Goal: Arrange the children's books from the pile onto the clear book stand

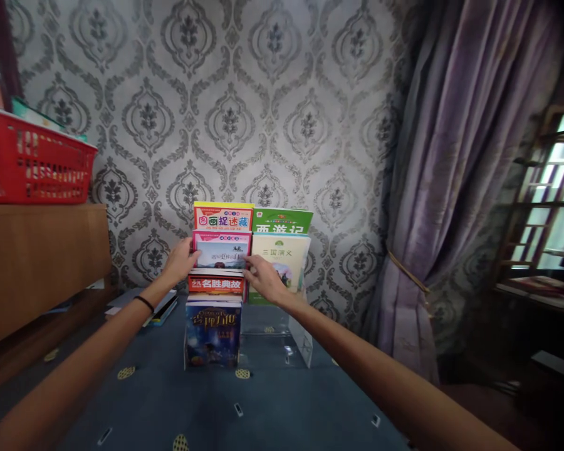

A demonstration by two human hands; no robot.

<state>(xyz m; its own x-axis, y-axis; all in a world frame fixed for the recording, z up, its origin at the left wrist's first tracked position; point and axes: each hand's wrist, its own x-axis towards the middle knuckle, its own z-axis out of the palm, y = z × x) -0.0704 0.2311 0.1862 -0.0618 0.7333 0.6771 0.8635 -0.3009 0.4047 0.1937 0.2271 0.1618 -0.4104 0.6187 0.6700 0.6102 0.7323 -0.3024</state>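
A clear tiered book rack [302, 338] stands on the table and holds books in two columns. In the left column, my left hand [182, 259] grips the left edge of a pale blue book [216, 253]. Its right edge is between the fingers of my right hand [266, 279]. Behind it rises a pink and yellow book [223, 217]; in front are a red book [216, 285] and, lowest, a dark blue book [213, 335]. The right column has a green book [282, 219] behind a cream book [280, 255], partly covered by my right hand.
Several books or papers [162, 308] lie on the dark patterned tablecloth [282, 407] left of the rack. A red basket [56, 163] sits on a wooden cabinet [42, 263] at left. A purple curtain [444, 156] hangs at right, and patterned wallpaper [272, 113] covers the wall behind.
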